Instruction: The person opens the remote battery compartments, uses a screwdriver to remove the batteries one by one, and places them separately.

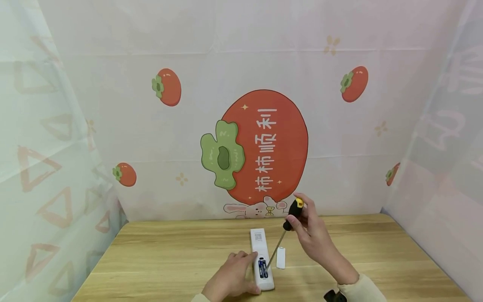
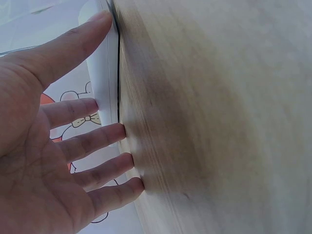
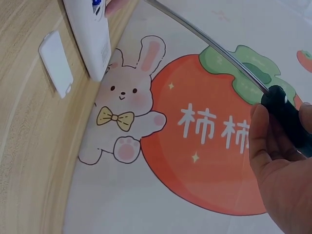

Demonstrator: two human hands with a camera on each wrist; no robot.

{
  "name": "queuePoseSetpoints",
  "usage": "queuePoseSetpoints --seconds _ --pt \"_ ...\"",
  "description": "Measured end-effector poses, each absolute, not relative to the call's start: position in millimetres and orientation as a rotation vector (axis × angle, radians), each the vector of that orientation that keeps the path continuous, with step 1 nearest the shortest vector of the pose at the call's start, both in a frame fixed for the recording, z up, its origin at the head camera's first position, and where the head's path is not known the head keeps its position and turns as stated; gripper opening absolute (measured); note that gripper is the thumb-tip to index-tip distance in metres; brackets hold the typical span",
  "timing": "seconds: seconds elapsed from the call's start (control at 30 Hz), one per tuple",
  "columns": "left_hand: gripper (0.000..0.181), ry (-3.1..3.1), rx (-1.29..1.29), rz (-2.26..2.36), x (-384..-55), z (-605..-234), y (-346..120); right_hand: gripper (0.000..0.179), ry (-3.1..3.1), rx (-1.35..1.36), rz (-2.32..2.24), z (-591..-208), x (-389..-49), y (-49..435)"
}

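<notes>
A white remote control lies back side up on the table, its battery bay uncovered with blue batteries inside. Along its left edge, my left hand touches it with thumb and index finger. In the left wrist view the fingers are fairly straight, the others resting on the tabletop. My right hand grips a screwdriver by its black and yellow handle. The metal shaft slants down to the battery bay; whether the tip touches a battery I cannot tell.
To the right of the remote lies the white battery cover, flat on the wooden table. A printed cloth with persimmons and a rabbit hangs behind the table, with more cloth at both sides.
</notes>
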State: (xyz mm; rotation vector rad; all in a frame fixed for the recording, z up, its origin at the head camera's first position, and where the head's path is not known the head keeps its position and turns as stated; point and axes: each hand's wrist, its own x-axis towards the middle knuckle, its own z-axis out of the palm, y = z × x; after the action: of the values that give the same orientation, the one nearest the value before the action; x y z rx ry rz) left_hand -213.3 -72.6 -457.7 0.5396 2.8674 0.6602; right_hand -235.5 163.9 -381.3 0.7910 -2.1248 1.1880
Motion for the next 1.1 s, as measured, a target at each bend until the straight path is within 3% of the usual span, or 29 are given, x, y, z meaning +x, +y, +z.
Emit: queuePoseSetpoints --seconds 0.83,1.1 --pt "0.088 2.884 0.562 0.635 -212 -457 -73 0.054 -2.098 0.352 1.444 -380 -237 182" --pt "0.088 2.89 0.565 0.635 -211 -457 -73 0.052 -2.168 0.332 1.497 -383 -239 183"
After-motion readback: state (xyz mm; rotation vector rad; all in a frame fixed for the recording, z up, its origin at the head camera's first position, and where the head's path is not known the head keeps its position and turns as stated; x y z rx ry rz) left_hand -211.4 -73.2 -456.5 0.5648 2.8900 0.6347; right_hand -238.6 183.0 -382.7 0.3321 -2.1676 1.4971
